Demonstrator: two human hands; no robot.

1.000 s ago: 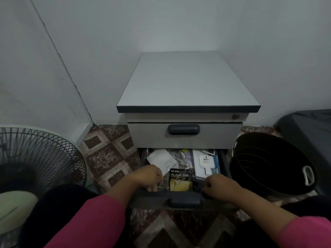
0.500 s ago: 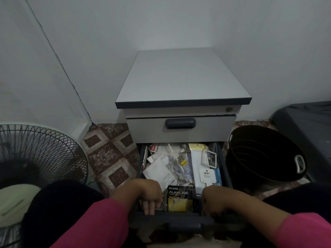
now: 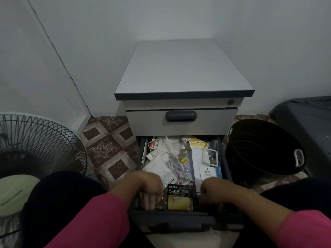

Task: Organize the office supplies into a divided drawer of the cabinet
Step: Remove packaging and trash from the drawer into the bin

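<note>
A grey cabinet [image 3: 184, 68] stands against the wall with its lower drawer [image 3: 141, 154] pulled out toward me. The drawer is crammed with loose office supplies: a black and yellow alkaline battery pack [image 3: 179, 196] at the front, a staples packet [image 3: 155, 145] at the back left, a yellow packet [image 3: 197, 144] at the back and a white packet [image 3: 157, 167] on the left. My left hand [image 3: 148, 190] and my right hand [image 3: 213, 192] both grip the drawer's front edge, one on each side of the battery pack. My fingers curl over the edge. No dividers show under the clutter.
The upper drawer [image 3: 180, 120] is closed. A black basin [image 3: 259, 149] with a white handle sits on the floor right of the cabinet, with a dark bin [image 3: 304, 113] behind it. A floor fan [image 3: 35, 145] stands at the left on the patterned tile floor.
The lower drawer has slid out toward me with both hands on its front edge. More of the supplies inside now shows.
</note>
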